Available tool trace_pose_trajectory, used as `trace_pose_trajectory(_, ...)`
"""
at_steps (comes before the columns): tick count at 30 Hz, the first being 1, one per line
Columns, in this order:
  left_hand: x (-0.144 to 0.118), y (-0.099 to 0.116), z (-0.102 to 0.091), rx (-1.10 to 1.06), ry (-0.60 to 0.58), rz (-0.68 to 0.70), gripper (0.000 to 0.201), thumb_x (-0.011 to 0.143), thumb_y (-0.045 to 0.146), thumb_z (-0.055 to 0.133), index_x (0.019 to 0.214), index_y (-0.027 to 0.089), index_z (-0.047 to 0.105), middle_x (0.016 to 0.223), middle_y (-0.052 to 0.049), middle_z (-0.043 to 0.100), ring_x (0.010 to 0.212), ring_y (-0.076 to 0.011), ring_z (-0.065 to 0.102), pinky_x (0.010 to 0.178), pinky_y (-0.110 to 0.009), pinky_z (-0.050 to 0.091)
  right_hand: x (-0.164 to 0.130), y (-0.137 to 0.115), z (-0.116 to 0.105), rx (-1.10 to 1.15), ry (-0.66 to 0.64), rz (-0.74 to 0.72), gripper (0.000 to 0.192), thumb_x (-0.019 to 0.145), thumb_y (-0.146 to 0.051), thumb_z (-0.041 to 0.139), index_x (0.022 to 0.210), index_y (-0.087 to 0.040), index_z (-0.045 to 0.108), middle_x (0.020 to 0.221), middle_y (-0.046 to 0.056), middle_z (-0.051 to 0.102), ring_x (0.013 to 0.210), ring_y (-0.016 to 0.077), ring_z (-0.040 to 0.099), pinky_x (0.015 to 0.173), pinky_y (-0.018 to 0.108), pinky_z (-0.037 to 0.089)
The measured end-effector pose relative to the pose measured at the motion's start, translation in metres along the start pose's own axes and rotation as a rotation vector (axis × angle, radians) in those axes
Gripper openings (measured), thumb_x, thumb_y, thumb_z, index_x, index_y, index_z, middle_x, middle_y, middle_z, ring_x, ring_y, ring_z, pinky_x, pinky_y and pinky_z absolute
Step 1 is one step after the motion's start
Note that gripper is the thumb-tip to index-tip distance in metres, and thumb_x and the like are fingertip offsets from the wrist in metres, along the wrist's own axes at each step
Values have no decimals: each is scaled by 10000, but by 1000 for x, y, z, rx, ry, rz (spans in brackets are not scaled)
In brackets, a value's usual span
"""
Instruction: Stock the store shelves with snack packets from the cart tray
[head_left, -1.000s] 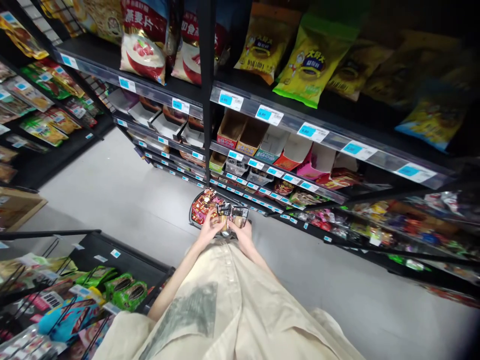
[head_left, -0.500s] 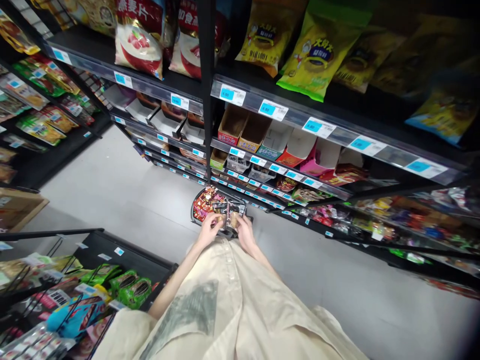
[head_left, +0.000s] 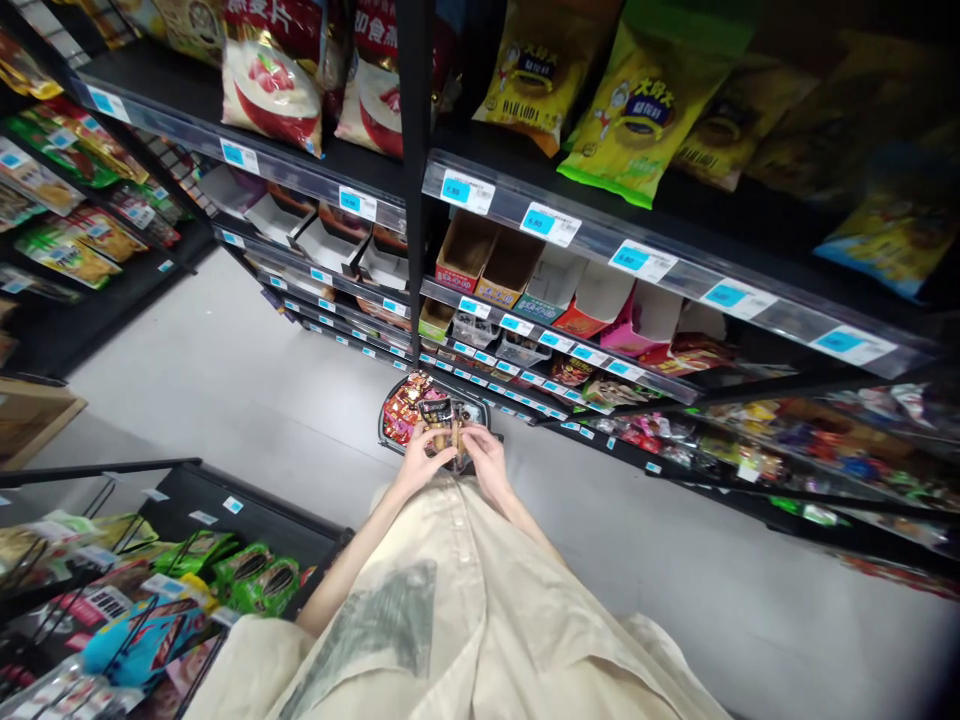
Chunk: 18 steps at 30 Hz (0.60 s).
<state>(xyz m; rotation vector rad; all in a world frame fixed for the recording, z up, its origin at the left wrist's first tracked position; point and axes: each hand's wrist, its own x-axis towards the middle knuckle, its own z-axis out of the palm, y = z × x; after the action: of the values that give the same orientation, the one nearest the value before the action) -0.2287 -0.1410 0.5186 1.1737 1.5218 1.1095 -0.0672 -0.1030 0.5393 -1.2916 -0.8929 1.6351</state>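
At the centre of the frame, the left hand (head_left: 420,462) and right hand (head_left: 486,463) both close their grip on a small stack of snack packets (head_left: 444,426), held just above a basket (head_left: 391,432) of red wrapped snacks on the grey floor (head_left: 247,390), below the shelves (head_left: 600,240).

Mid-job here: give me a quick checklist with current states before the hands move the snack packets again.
1. Left hand gripping the small dark-topped snack packets: ok.
2. Right hand on the same packets: ok.
3. Dark shopping basket of red-wrapped snacks directly below the hands: ok.
4. Packet count in hand: cannot tell.
5. Grey floor around the basket free of dropped goods: ok.
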Motion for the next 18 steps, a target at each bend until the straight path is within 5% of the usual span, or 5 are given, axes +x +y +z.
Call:
trace_pose_trajectory(8,7,-8,6,-111,30,-91,432,781,559,785,997,185,800,1061,-98,613,1017,-247,612,915,-369,520,7,-5,5,-14,33,43,658,518,-308,952,1083,-256,618,1077,50,724,953,207,691,845,326,566)
trace_pose_trajectory(14,11,-22,10,-281,32,-201,498,850,654,660,811,173,787,889,-72,637,882,-221,587,804,-335,510,13,2,2,15,41,136,626,624,-411,904,1151,-258,605,787,-33,721,669,164,659,660,292,533)
trace_pose_trajectory(18,13,-20,9,-235,37,-179,466,856,620,672,746,177,766,838,-55,617,855,-211,572,804,-328,490,16,5,1,17,63,175,530,576,-423,925,991,-222,665,788,-22,724,636,141,631,630,270,511)
